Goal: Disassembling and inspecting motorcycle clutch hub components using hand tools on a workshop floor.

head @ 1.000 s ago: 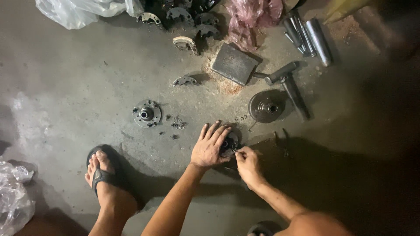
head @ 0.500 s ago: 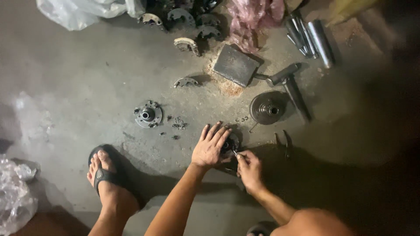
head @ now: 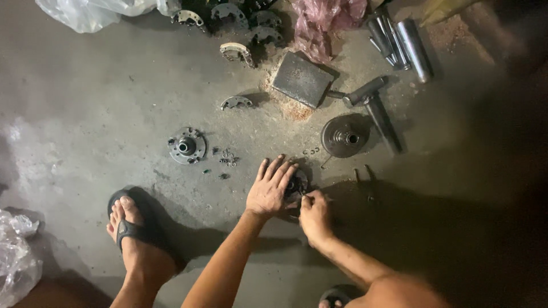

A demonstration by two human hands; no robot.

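Person squats on bare concrete floor [head: 91,102], both hands down on one small dark round metal part [head: 298,183] lying on floor just in front of them. Left hand [head: 269,191] lies flat, fingers spread, pressing on left side of part, steadying it; not closed round it. Right hand [head: 315,212] is pinched at part's right edge, thumb & forefinger together on what looks like a thin pin or tool tip; too small & dark to say which. Hands just beside each other, nearly touching. Progress, by judgement: work is mid-way. Sim. flanged hub [head: 186,145] sits apart to left w/ loose nuts and washers [head: 227,158] beside it, not fitted. Larger round disc [head: 342,137] w/ centre boss lies near, upper right, next to a hammer-like tool [head: 374,105] & flat steel block [head: 302,78]. Curved brake-shoe pieces [head: 237,52] & steel rods [head: 402,40] wait at top, untouched. Small hardware unplaced, several parts loose: much appears left. Sandalled foot [head: 134,236] lower left, plastic bag [head: 17,256] at edge.
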